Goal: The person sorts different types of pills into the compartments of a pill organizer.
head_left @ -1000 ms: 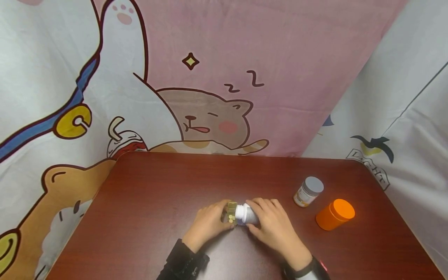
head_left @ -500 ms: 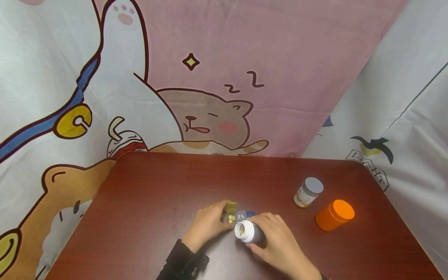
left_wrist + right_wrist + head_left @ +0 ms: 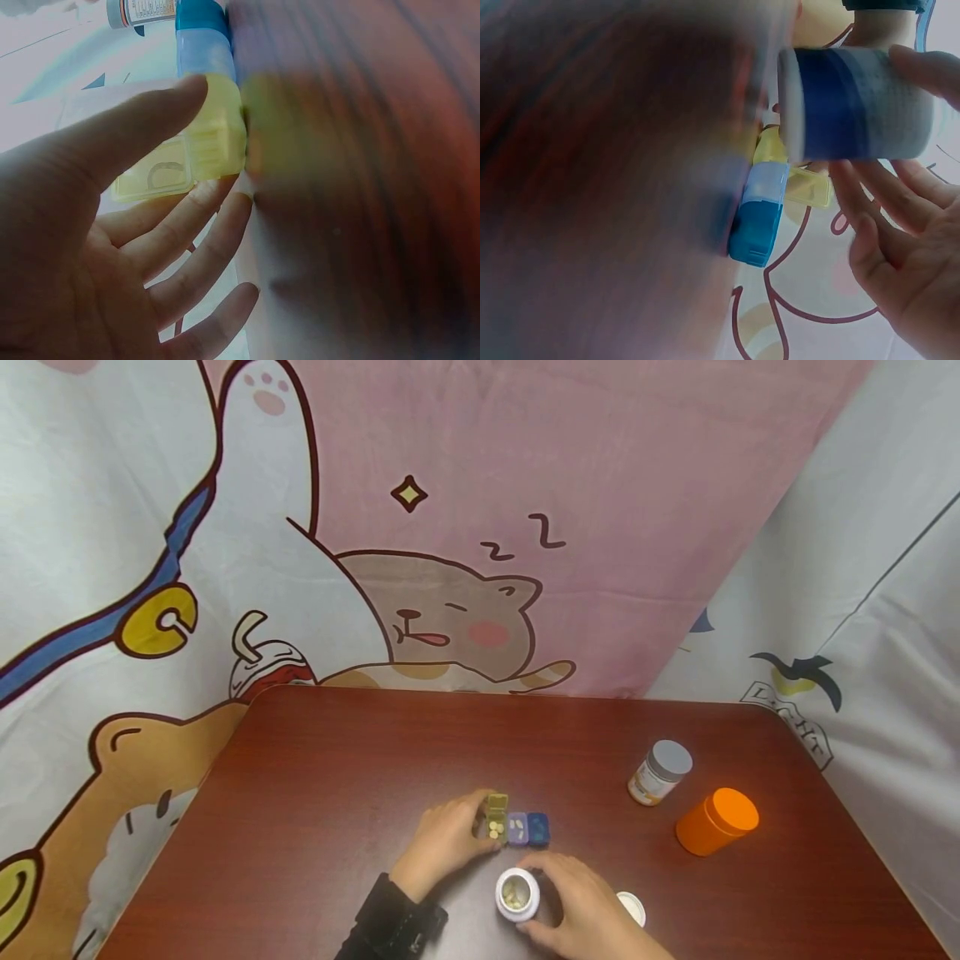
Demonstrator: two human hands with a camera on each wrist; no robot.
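A small pill organizer (image 3: pixel 538 829) sits on the table, with yellow, purple and blue compartments in a row. Its yellow lid (image 3: pixel 497 802) stands up, and pale yellow tablets lie in that compartment. Whitish pills show through the purple part. My left hand (image 3: pixel 441 837) pinches the yellow end between thumb and fingers. In front of the organizer, my right hand (image 3: pixel 577 893) grips an uncapped white pill bottle (image 3: pixel 870 105) with a blue band, upright, its mouth facing up and tablets inside. Whether its base touches the table I cannot tell. A white cap (image 3: pixel 632 908) lies beside the right hand.
Toward the right of the brown table (image 3: pixel 360 752) stand a grey-lidded bottle (image 3: pixel 660 772) and an orange bottle (image 3: pixel 717 821), both capped. A cartoon-printed cloth (image 3: pixel 630 527) hangs behind the table's far edge.
The white bottle was tipped over the organizer; my right hand has drawn it back toward me and turned it upright. The purple and blue compartments and the cap are now uncovered. My left hand stays put.
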